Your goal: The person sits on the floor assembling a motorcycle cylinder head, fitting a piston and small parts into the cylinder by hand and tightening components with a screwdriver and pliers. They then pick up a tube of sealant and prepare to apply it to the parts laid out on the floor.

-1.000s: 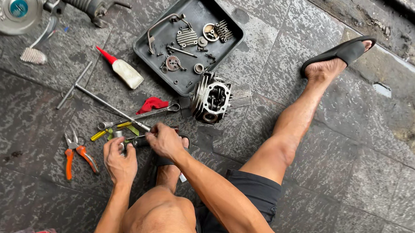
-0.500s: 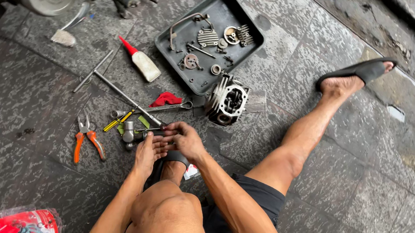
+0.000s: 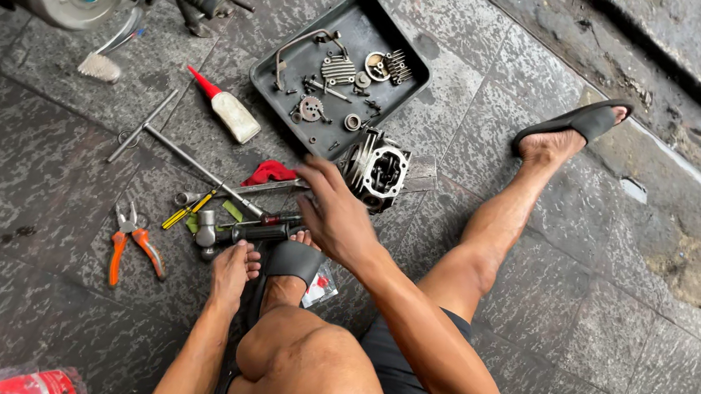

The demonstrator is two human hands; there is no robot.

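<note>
right grip (image 3: 333,212): mine, open, fingers spread, reaching over the wrench (image 3: 272,187) toward the cylinder head (image 3: 379,170)
left grip (image 3: 232,267): empty, loose, ratchet (image 3: 239,232) just ahead
tip: I'd grab the head by its fins

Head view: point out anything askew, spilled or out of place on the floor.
The tools lie scattered loose on the stone floor, some crossing each other, while the small parts sit gathered in the black tray. No spill shows. The right hand hovers over them.

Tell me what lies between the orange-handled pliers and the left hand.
In the head view, a black-handled hammer and a yellow screwdriver lie on the stone floor between the pliers and the left hand.
</note>
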